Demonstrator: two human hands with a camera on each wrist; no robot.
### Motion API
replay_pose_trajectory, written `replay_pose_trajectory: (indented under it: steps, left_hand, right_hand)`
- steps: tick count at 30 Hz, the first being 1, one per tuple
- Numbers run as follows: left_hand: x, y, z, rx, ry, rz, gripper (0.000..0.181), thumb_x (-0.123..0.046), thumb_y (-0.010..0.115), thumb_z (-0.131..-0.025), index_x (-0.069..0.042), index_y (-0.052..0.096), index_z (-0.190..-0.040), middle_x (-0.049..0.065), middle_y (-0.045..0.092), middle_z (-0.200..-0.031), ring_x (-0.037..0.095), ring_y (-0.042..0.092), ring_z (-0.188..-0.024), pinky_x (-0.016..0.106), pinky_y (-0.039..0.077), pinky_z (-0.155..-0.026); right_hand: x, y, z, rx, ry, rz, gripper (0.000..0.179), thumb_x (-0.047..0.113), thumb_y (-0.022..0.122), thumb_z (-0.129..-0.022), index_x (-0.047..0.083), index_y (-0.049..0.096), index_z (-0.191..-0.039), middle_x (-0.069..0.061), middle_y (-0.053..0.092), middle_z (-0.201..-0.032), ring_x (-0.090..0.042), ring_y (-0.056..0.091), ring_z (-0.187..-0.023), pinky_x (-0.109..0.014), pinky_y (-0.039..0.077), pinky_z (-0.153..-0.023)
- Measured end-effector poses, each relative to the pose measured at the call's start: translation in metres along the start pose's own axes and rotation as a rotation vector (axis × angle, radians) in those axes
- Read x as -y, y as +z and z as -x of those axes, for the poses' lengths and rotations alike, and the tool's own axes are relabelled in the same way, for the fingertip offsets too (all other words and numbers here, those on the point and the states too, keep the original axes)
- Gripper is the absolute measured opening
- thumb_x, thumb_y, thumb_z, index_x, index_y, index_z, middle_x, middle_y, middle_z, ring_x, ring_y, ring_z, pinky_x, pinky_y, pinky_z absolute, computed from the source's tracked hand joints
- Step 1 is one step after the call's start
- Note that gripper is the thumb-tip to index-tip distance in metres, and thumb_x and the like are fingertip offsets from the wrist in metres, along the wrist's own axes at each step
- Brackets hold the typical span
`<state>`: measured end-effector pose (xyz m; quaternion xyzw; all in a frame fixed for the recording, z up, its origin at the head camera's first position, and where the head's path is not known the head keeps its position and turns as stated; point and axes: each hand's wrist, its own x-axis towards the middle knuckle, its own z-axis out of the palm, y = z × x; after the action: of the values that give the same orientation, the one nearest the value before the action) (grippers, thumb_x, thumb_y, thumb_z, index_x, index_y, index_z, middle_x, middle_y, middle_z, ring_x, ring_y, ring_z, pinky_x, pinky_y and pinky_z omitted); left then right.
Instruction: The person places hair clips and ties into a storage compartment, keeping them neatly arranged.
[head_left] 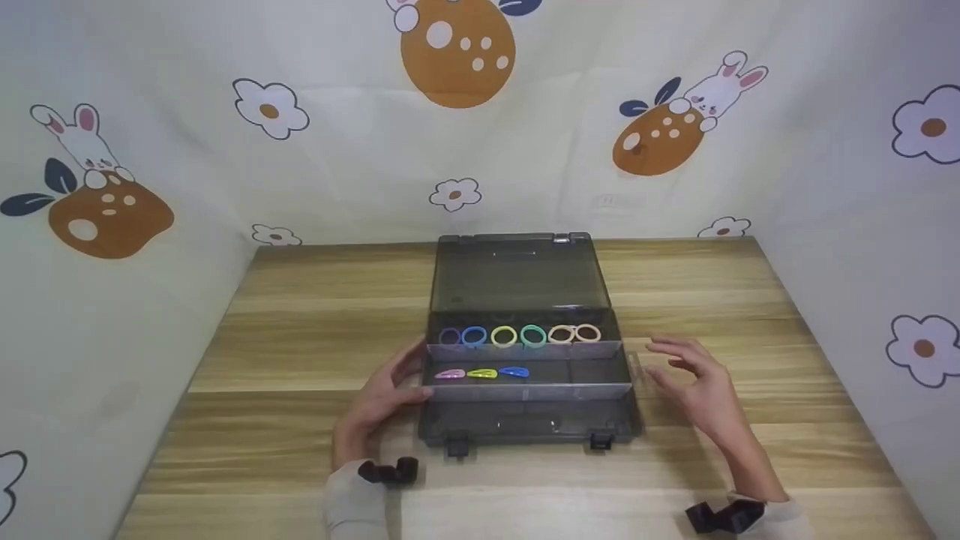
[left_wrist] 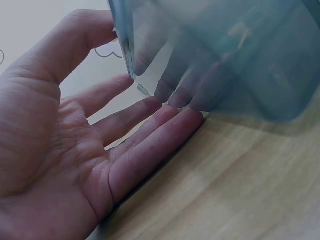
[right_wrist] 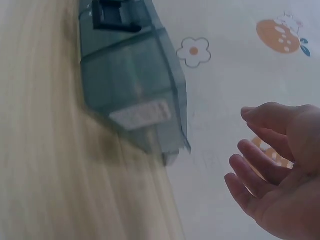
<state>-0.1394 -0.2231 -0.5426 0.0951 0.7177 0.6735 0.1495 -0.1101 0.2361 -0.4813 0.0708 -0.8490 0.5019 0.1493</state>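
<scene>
A dark see-through plastic case (head_left: 525,421) lies on the table with its lid (head_left: 517,277) folded back. Several coloured rings, which look like hair ties (head_left: 504,337), stand in a row in its back compartment. The middle compartment has a pink snap hair clip (head_left: 451,373), a yellow one (head_left: 482,373) and a blue one (head_left: 514,372). My left hand (head_left: 384,394) rests against the case's left side, its extended fingers (left_wrist: 145,160) touching the wall and the thumb near the rim. Off the right side, my right hand (head_left: 701,386) is held apart from the case, fingers loosely bent around nothing.
The wooden table (head_left: 315,300) extends on both sides of the case. A patterned cloth (head_left: 345,180) hangs behind and along the sides. Two black latches (head_left: 601,441) project from the case's front edge. A whitish label (right_wrist: 142,115) shows on its side.
</scene>
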Motion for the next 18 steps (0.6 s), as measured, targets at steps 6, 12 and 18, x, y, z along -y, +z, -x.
replay_pose_trajectory:
  steps: [6, 12, 18]
  left_hand:
    - [0.002, 0.001, 0.000, -0.004, 0.006, 0.010, 0.089, -0.010, 0.078, -0.083, -0.018, 0.031, -0.158, 0.008, 0.040, -0.160, 0.030, 0.038, -0.147, 0.051, 0.024, -0.125]
    - [0.003, 0.000, -0.002, 0.011, 0.010, -0.015, 0.092, -0.009, 0.077, -0.083, -0.011, 0.026, -0.159, 0.017, 0.036, -0.161, 0.034, 0.035, -0.149, 0.049, 0.025, -0.124]
    - [0.003, -0.001, -0.001, 0.007, 0.017, -0.008, 0.092, -0.008, 0.077, -0.082, -0.011, 0.026, -0.159, 0.017, 0.038, -0.160, 0.034, 0.036, -0.149, 0.048, 0.025, -0.124]
  right_hand:
    - [-0.017, -0.024, 0.010, -0.002, 0.031, -0.028, 0.024, -0.003, 0.076, -0.084, 0.001, 0.074, -0.108, -0.009, 0.072, -0.111, 0.009, 0.061, -0.104, -0.010, 0.054, -0.083]
    - [-0.030, -0.047, 0.016, 0.035, 0.144, 0.026, 0.025, 0.006, 0.076, -0.087, 0.001, 0.073, -0.111, 0.015, 0.069, -0.106, 0.009, 0.063, -0.095, -0.011, 0.055, -0.077]
    - [-0.045, -0.067, 0.022, 0.119, 0.249, 0.133, 0.028, 0.012, 0.076, -0.088, 0.003, 0.072, -0.114, 0.025, 0.063, -0.103, 0.009, 0.060, -0.090, -0.014, 0.056, -0.074]
